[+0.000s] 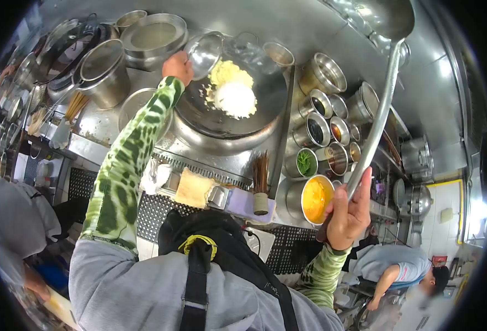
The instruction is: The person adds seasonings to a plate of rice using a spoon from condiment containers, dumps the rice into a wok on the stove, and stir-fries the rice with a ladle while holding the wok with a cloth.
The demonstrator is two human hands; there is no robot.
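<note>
My left hand [178, 68] is closed at the rim of a shiny metal bowl [205, 55], tilted over the left side of a dark wok [265, 105]. In the wok lie a mound of white rice [236, 100] and a yellow clump [229, 73] that looks like egg, with small bits scattered beside them. My right hand [349, 212] grips the end of a long-handled ladle [377, 127], whose round head is raised at the upper right. Just left of that hand stands a metal pot of orange-yellow liquid [316, 199]; whether they touch, I cannot tell.
Several metal containers, one with chopped greens [304, 161], line the right counter. A bamboo brush [260, 187] and folded cloths [194, 187] sit along the front edge. Pots [104, 74] stand at left. A co-worker [395, 267] bends at lower right; another person [17, 220] is left.
</note>
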